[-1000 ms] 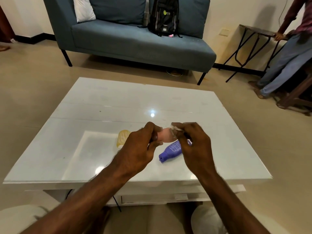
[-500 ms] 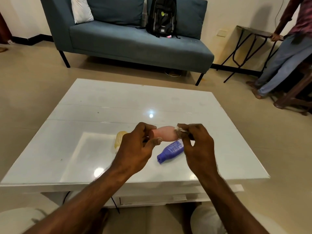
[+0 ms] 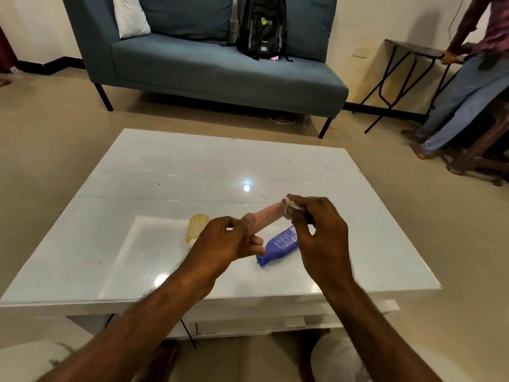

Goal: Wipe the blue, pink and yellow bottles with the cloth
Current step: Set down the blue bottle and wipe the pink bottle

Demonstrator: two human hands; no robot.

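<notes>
My left hand [image 3: 224, 242] grips the lower end of a pink bottle [image 3: 265, 217], held tilted above the white table [image 3: 165, 172]. A small pale cloth [image 3: 290, 208] is pinched in my right hand [image 3: 319, 235] and pressed against the bottle's upper end. Under my hands a blue bottle [image 3: 279, 245] lies on its side on the table, cap toward me. The yellow bottle [image 3: 196, 227] lies left of it, partly hidden behind my left hand.
A blue sofa [image 3: 220, 67] with a black backpack [image 3: 261, 26] stands beyond the table. At the right a person [image 3: 468, 86] leans on a folding table [image 3: 407, 48]. Tiled floor surrounds the table.
The pink bottle has tilted so its right end is higher. My right hand with the cloth has slid outward along it to the upper end.
</notes>
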